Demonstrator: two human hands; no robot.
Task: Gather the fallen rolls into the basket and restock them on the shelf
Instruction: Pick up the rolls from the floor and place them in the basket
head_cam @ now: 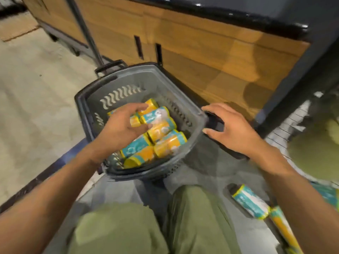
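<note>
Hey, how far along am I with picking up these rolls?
Several rolls already lie in the basket. Your left hand grips one more roll over it; the right hand hovers open by the rim. At least two rolls on the floor are left, and restocking is not begun.

The floor [36,107] bears a grey basket [152,77] and rolls [250,202] (teal and yellow).

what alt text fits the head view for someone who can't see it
The left hand grips a yellow and teal roll over a grey basket already holding several rolls, while the right hand spreads open by its rim. Loose rolls lie on the floor at lower right.
</note>
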